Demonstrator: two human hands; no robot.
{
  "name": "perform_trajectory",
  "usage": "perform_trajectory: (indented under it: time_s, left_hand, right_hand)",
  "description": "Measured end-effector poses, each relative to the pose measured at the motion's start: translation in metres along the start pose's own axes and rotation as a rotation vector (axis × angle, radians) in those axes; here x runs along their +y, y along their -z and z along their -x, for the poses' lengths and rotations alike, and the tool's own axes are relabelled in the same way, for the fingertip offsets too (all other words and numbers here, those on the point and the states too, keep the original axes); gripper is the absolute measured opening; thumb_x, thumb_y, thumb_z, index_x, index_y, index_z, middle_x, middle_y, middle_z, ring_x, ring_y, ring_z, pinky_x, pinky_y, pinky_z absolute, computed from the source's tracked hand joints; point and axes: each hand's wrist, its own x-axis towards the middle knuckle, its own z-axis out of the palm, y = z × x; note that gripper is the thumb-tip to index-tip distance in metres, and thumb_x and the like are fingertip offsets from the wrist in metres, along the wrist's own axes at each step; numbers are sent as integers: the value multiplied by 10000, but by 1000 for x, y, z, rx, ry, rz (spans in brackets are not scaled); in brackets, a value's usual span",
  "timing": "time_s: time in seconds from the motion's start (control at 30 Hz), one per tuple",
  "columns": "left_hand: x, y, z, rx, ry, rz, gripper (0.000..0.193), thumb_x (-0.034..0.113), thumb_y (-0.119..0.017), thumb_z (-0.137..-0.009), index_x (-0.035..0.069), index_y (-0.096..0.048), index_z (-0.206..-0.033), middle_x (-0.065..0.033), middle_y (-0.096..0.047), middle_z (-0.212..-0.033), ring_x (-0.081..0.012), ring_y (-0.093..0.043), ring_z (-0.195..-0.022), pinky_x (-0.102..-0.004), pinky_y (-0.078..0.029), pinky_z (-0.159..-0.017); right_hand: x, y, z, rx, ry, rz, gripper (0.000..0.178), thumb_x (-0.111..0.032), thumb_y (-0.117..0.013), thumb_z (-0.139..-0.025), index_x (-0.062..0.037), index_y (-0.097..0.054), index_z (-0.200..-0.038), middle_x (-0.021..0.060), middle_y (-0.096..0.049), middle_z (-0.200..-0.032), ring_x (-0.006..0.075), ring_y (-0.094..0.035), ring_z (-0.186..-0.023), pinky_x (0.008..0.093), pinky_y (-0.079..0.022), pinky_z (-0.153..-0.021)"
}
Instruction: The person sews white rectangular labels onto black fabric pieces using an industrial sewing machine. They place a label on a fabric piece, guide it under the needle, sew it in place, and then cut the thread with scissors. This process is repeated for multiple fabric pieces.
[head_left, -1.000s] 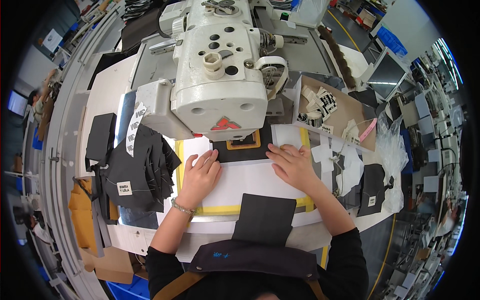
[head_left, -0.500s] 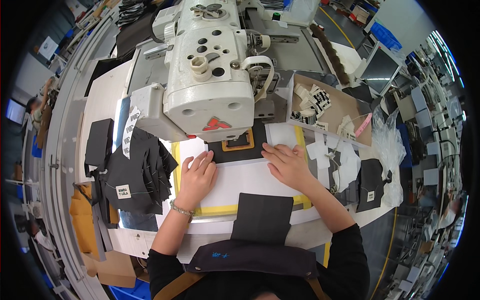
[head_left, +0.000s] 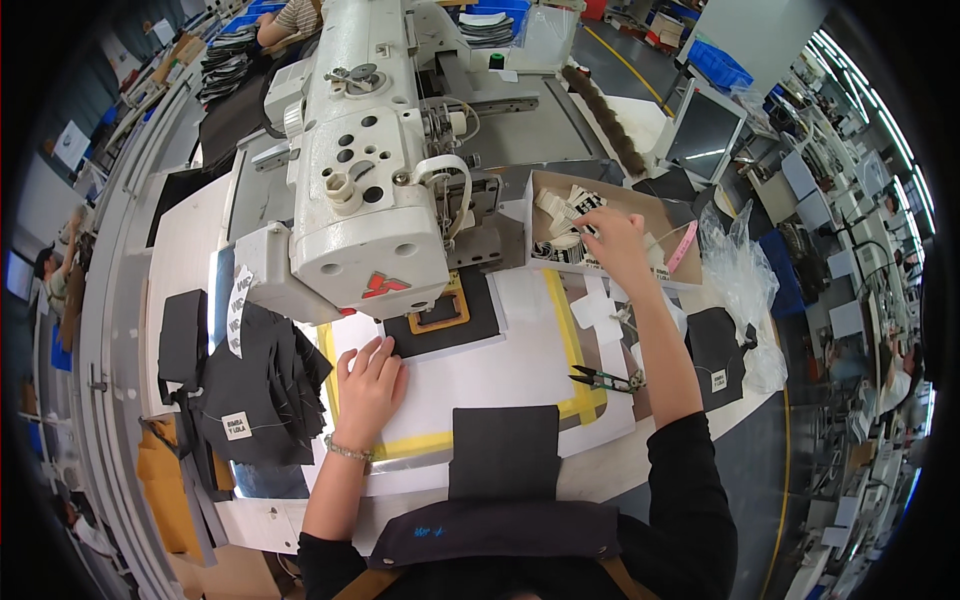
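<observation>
My left hand lies with fingers stretched out, its fingertips at the left edge of a black fabric piece on the white template sheet. A yellow metal frame of the white sewing machine stands over that piece. At the right, my right hand is over a shallow cardboard box, its bent fingers apart beside small printed fabric labels. No label shows between them.
Stacked black pieces with labels lie at left, another black piece at the front edge. Green-handled thread snips rest at right, near a labelled black piece and clear plastic bag. A monitor stands behind the box.
My right hand has left the black piece's right edge and moved right and away from me to the label box. My left hand stays by the piece. The whole view has shifted.
</observation>
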Motion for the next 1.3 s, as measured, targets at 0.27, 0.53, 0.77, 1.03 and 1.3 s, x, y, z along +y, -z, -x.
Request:
perform_trajectory:
  time_s: [0.27, 0.53, 0.77, 1.03, 1.3]
  left_hand:
    - [0, 0, 1, 21, 17, 31, 131, 117, -713, -784, 84, -648, -893, -61, -679, -1166, -226, -620, -1094, -442, -388, -969]
    - [-1, 1, 3, 16, 14, 44, 141, 123, -702, -798, 82, -640, -918, -69, -662, -1166, -221, -602, -1115, -445, -379, -980]
    - [0, 2, 0, 19, 8, 56, 143, 121, -703, -793, 79, -646, -917, -72, -666, -1160, -222, -604, -1109, -444, -384, -971]
    - [14, 23, -7, 33, 159, 454, 235, 83, -753, -756, 65, -665, -973, -71, -697, -1076, -228, -638, -1016, -380, -411, -935]
    - [64, 10, -11, 203, 135, 995, 313, -14, -769, -705, 51, -685, -1000, -75, -691, -921, -209, -650, -770, -284, -499, -677]
  right_hand:
    - [72, -31, -20, 64, -279, 154, 249, -137, -675, -820, -139, -681, -1069, 47, -663, -1040, 231, -617, -1014, 444, -347, -871]
    - [64, -33, -25, -56, -408, 46, 394, -356, -791, -749, -138, -643, -1041, 32, -637, -1004, 229, -620, -1001, 481, -359, -874]
    - [68, -36, -33, -96, -437, -30, 332, -286, -827, -708, -110, -646, -923, 32, -657, -884, 223, -651, -877, 431, -420, -822]
    - [-21, 8, -4, -31, -416, -1133, 143, -11, -741, -802, -37, -673, -926, 19, -682, -805, 62, -618, -777, 229, -481, -709]
    - [-135, -47, 93, -743, -165, -1619, 266, 15, -737, -792, -80, -628, -1015, -20, -586, -1000, 89, -565, -888, 267, -468, -824]
